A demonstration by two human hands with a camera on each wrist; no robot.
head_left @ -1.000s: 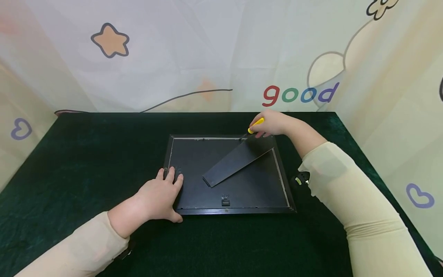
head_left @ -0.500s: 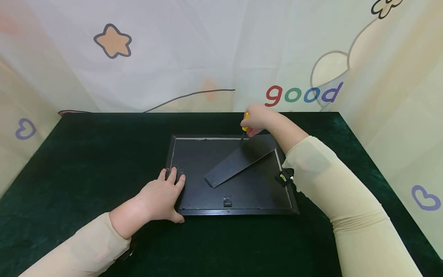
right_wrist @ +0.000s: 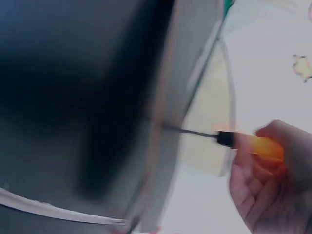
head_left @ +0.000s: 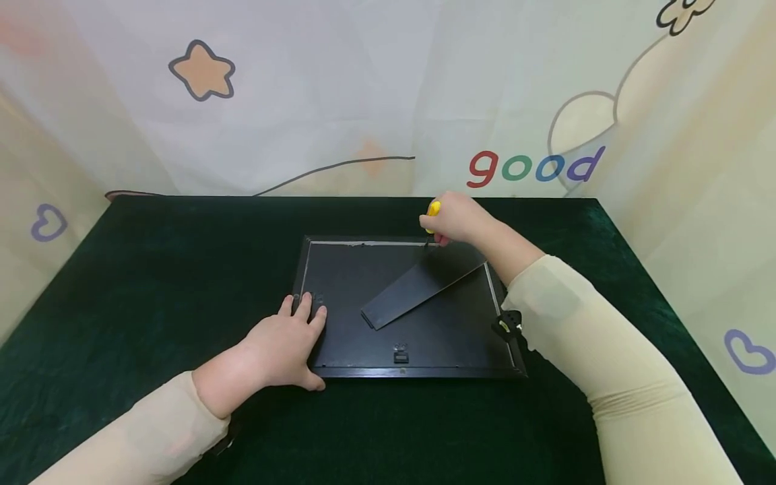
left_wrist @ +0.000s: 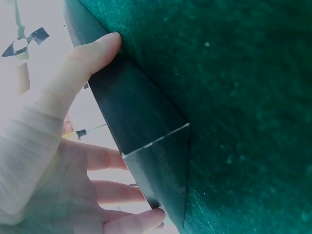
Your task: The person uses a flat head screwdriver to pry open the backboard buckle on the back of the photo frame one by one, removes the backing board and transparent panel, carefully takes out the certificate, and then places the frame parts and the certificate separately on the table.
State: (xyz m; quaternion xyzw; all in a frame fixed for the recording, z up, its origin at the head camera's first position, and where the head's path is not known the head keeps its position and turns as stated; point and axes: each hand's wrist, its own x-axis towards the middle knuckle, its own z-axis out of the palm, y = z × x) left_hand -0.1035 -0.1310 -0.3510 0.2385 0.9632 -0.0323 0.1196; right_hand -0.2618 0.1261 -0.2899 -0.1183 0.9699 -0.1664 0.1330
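Note:
A black picture frame (head_left: 339, 283) lies face down, its hinged easel leg (head_left: 403, 289) slanting across the backing. In my right hand (head_left: 457, 214) is a screwdriver (head_left: 433, 210) with a yellow handle, gripped with the fingers curled round it. Its thin shaft points down at the frame's far edge, beside the top of the leg; the right wrist view shows the black collar and shaft, with the tip blurred. My left hand (head_left: 281, 347) rests spread over the frame's near left corner, fingers on the left edge and thumb along the front side.
Dark green cloth (head_left: 182, 269) covers the table. A small metal hanger (head_left: 401, 355) sits near the frame's front edge. Behind the table hangs a pale printed curtain (head_left: 315, 87). A black wrist camera (head_left: 508, 325) on my right arm overlaps the frame's right side.
My right hand has moved left along the far edge, and the screwdriver has swung from slanted to nearly upright. In the last half second the hand dropped slightly. My left hand stays put.

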